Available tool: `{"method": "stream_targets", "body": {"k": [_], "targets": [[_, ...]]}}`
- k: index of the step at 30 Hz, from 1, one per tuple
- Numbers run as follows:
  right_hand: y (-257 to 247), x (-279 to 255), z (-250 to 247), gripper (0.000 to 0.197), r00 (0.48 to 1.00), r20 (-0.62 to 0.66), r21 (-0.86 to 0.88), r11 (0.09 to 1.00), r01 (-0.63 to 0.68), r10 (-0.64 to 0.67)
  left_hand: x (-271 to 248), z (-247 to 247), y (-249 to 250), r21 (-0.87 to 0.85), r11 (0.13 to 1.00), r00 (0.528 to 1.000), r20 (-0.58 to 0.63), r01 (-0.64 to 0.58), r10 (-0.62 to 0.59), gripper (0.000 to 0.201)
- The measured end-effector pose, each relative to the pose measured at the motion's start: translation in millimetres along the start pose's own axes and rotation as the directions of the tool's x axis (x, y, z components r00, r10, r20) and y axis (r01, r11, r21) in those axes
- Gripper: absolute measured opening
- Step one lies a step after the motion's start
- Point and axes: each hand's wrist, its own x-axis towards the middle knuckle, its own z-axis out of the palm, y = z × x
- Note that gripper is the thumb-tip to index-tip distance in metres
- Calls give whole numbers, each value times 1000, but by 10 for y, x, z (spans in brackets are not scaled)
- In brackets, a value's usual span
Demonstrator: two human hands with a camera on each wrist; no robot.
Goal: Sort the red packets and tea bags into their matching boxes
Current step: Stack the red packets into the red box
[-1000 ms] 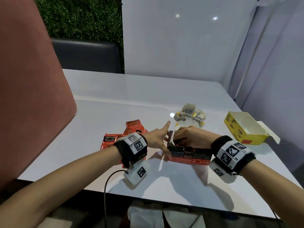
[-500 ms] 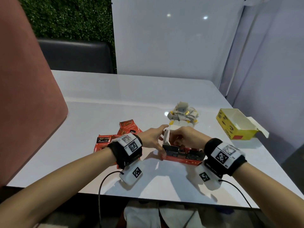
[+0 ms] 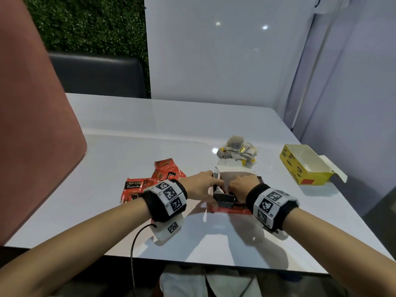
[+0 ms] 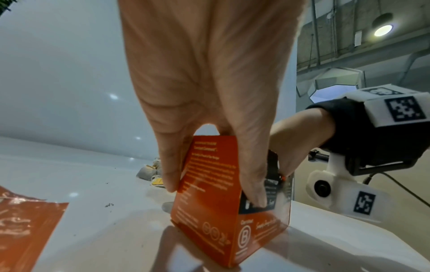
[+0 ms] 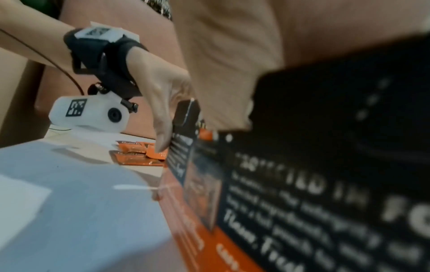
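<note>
A red and black box [image 3: 227,203] stands on the white table [image 3: 150,136] in front of me, its white lid flap [image 3: 233,171] raised behind my hands. My left hand [image 3: 200,186] grips the box's left end, thumb on the front face and fingers round the side [image 4: 170,174]. My right hand [image 3: 241,185] curls over the open top and holds the box [image 5: 302,193] from the right. Several red packets [image 3: 132,187] lie just left of my left wrist. A pile of grey tea bags [image 3: 236,150] lies behind the box.
An open yellow box [image 3: 300,168] with its flap out lies at the right, near the table's edge. A pink chair back [image 3: 32,125] rises on the left. A dark seat [image 3: 96,76] stands beyond the far edge.
Both hands stay on the red box. Its white lid flap has swung up and back, so the top now stands open. My left fingers have closed round the box's end.
</note>
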Motion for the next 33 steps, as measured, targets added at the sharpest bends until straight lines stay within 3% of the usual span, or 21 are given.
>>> {"method": "stream_targets", "body": {"k": [11, 19, 25, 30, 33], "targets": [[-55, -11, 17, 29, 999, 27, 28, 999, -40, 39, 37, -39, 11, 13, 1000, 1000, 22, -17, 17, 49], [-19, 88, 48, 34, 995, 102, 148, 989, -11, -4, 48, -68, 2, 8, 1000, 999, 23, -29, 29, 48], [-26, 49, 67, 29, 998, 10, 59, 996, -64, 64, 66, -70, 4, 12, 1000, 999, 24, -27, 27, 47], [-14, 48, 66, 34, 996, 63, 25, 997, -72, 71, 73, -73, -2, 16, 999, 999, 26, -33, 33, 48], [19, 31, 29, 30, 997, 70, 90, 995, -46, 40, 75, -74, -9, 11, 999, 999, 25, -33, 33, 48]]}}
